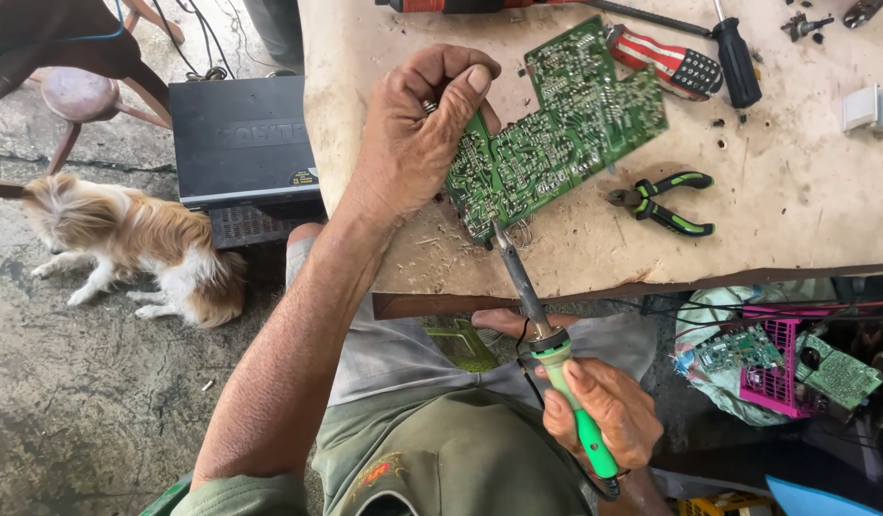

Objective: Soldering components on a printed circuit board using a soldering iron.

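Right now L hand (413,143) is clamped on the edge of a green circuit board (556,124), tilting it up off the wooden workbench (795,210). R hand (604,411) is wrapped tight round a green-handled soldering iron (547,344), tip touching the board's lower corner. Green-black pliers (666,201) lie just beside the board, a striped screwdriver (666,59) behind it. Small dog (136,239) lies on the floor at left.

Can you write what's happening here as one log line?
left hand: holds green circuit board tilted on table | right hand: holds soldering iron, tip at board's lower edge | pliers beside board
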